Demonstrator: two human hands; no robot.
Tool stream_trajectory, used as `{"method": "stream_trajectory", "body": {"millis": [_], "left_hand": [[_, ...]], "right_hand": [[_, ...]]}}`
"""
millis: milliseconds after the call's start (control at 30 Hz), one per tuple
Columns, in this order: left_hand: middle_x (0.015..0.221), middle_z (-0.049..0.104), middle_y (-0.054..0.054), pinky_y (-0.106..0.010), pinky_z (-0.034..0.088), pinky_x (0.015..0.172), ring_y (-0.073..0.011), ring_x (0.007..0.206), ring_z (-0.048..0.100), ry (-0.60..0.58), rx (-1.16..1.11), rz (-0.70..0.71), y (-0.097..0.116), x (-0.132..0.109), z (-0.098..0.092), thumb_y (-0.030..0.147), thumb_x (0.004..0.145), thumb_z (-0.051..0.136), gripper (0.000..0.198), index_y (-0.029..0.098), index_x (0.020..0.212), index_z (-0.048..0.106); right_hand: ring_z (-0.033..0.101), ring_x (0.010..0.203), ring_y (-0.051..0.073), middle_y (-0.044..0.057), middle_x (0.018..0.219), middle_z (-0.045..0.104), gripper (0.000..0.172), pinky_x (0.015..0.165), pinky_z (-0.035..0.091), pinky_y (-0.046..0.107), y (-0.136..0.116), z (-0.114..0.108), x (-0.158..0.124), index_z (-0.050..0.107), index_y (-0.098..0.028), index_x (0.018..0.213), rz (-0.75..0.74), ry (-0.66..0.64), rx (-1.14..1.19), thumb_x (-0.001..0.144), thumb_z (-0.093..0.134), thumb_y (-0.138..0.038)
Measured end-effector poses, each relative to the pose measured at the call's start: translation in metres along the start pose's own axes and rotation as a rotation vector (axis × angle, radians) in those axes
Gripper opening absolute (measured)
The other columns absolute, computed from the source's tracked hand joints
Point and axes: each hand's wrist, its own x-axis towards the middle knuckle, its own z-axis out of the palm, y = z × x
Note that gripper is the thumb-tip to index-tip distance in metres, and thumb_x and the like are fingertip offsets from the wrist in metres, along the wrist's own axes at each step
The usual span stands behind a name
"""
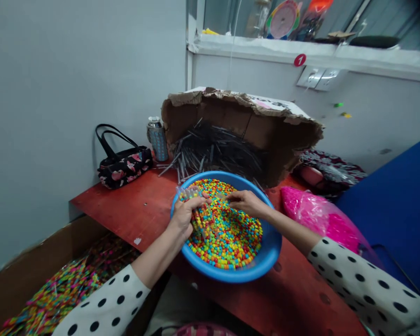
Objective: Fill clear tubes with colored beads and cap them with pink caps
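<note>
My left hand (182,218) is wrapped round a bundle of clear plastic tubes (202,221) that have small coloured pieces inside. The bundle is over the left side of a blue basin (233,276). Small red, yellow, green, blue and orange candy-like beads (231,245) fill much of this basin. My right hand (248,203) is bent over the beads from the right, its fingers drawn together. Whatever lies between those fingertips is too small to make out.
Behind the basin, a torn cardboard box (290,135) lies open with loose clear tubes (196,156). A flask (157,140) and floral bag (124,168) stand left on the red table (126,212). Right is a pink bag (315,214); lower left, a bin holds colourful filled sticks (66,294).
</note>
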Motion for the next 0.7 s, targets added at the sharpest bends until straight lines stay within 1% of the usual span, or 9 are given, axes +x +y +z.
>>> {"method": "stream_trajectory", "body": {"millis": [67, 133, 200, 267, 367, 433, 467, 600, 700], "left_hand": [[0.072, 0.071, -0.003, -0.03, 0.052, 0.067, -0.0181, 0.064, 0.067, -0.013, -0.006, 0.011, 0.0, 0.0, 0.0, 0.015, 0.052, 0.072, 0.025, 0.012, 0.075, 0.065], [0.072, 0.071, -0.003, -0.03, 0.052, 0.068, -0.0179, 0.065, 0.067, -0.014, -0.007, 0.016, 0.0, 0.0, 0.0, 0.015, 0.052, 0.072, 0.026, 0.012, 0.076, 0.065], [0.072, 0.071, -0.004, -0.03, 0.052, 0.068, -0.018, 0.066, 0.066, -0.001, -0.003, 0.018, 0.0, 0.0, 0.0, 0.015, 0.051, 0.072, 0.025, 0.012, 0.074, 0.065], [0.07, 0.071, -0.005, -0.03, 0.051, 0.069, -0.0178, 0.066, 0.066, 0.017, 0.004, 0.02, 0.0, 0.0, 0.0, 0.015, 0.051, 0.072, 0.022, 0.011, 0.071, 0.065], [0.07, 0.071, -0.005, -0.029, 0.05, 0.071, -0.0171, 0.068, 0.065, 0.014, -0.013, 0.036, -0.001, 0.0, 0.0, 0.016, 0.051, 0.072, 0.02, 0.01, 0.07, 0.065], [0.071, 0.071, -0.005, -0.029, 0.05, 0.072, -0.0169, 0.069, 0.065, 0.003, -0.038, 0.041, -0.001, 0.0, 0.0, 0.016, 0.052, 0.072, 0.02, 0.011, 0.071, 0.065], [0.071, 0.071, -0.004, -0.03, 0.05, 0.072, -0.0169, 0.069, 0.065, -0.001, -0.047, 0.037, -0.001, 0.0, 0.0, 0.016, 0.052, 0.072, 0.021, 0.011, 0.071, 0.065], [0.069, 0.071, -0.005, -0.029, 0.05, 0.069, -0.0177, 0.067, 0.065, 0.009, -0.035, 0.015, 0.0, -0.001, 0.0, 0.015, 0.05, 0.072, 0.021, 0.011, 0.069, 0.065], [0.071, 0.071, -0.005, -0.028, 0.049, 0.072, -0.0174, 0.071, 0.065, 0.015, -0.04, 0.041, 0.001, -0.001, -0.001, 0.015, 0.052, 0.072, 0.017, 0.011, 0.066, 0.064]], "right_hand": [[0.059, 0.084, 0.022, 0.012, 0.086, 0.067, 0.02, 0.073, 0.04, 0.032, 0.001, 0.003, 0.0, 0.068, -0.013, 0.084, -0.074, -0.044, -0.36, 0.078, 0.049, -0.011], [0.06, 0.081, 0.022, 0.014, 0.082, 0.067, 0.021, 0.071, 0.039, 0.031, -0.002, 0.014, 0.002, 0.068, -0.011, 0.076, -0.127, -0.138, -0.511, 0.076, 0.047, -0.006], [0.059, 0.076, 0.019, 0.01, 0.08, 0.067, 0.02, 0.067, 0.039, 0.027, -0.007, 0.027, 0.007, 0.067, -0.013, 0.075, -0.169, -0.215, -0.491, 0.074, 0.049, -0.005], [0.059, 0.075, 0.016, 0.005, 0.082, 0.067, 0.018, 0.065, 0.04, 0.024, -0.01, 0.036, 0.013, 0.067, -0.016, 0.082, -0.174, -0.222, -0.389, 0.074, 0.052, -0.009], [0.059, 0.073, 0.015, 0.002, 0.084, 0.066, 0.023, 0.063, 0.042, 0.024, -0.009, 0.036, 0.018, 0.065, -0.018, 0.099, -0.115, -0.167, -0.028, 0.077, 0.057, -0.021], [0.059, 0.071, 0.015, 0.001, 0.083, 0.066, 0.029, 0.064, 0.044, 0.025, -0.007, 0.03, 0.018, 0.064, -0.018, 0.103, -0.084, -0.148, 0.202, 0.075, 0.061, -0.025], [0.059, 0.07, 0.015, 0.001, 0.082, 0.066, 0.029, 0.064, 0.044, 0.026, -0.006, 0.026, 0.017, 0.065, -0.018, 0.102, -0.074, -0.143, 0.254, 0.074, 0.062, -0.024], [0.059, 0.069, 0.016, 0.003, 0.082, 0.066, 0.027, 0.064, 0.044, 0.027, -0.005, 0.011, 0.013, 0.065, -0.017, 0.099, 0.002, -0.111, 0.229, 0.073, 0.062, -0.021], [0.059, 0.077, 0.017, 0.005, 0.089, 0.065, 0.024, 0.067, 0.043, 0.027, -0.002, 0.0, 0.01, 0.067, -0.019, 0.097, -0.024, -0.077, -0.045, 0.073, 0.061, -0.019]]}}
